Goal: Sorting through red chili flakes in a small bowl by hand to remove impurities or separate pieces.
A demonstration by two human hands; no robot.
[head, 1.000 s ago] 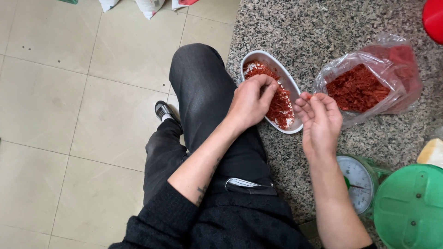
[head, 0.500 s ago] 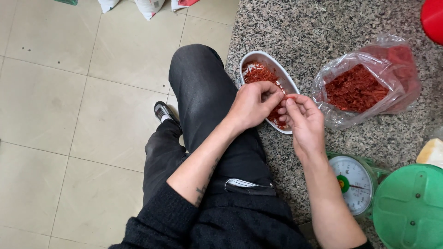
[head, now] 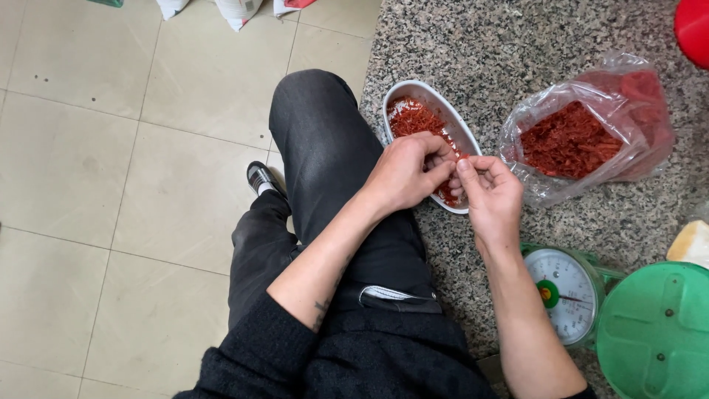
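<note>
Your left hand point(head: 402, 174) and right hand point(head: 491, 193) meet over the near end of the white oval dish point(head: 430, 94) on the granite worktop point(head: 517, 44), fingertips pinched together on red strands point(head: 450, 193); the open bag point(head: 583, 133) sits right

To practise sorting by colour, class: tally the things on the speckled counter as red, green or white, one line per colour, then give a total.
Red: 2, the clear bag of red shreds and the red item at the corner.
Green: 2, the dial scale and the green lid.
White: 1, the oval dish under the left hand and right hand.
Total: 5
</note>
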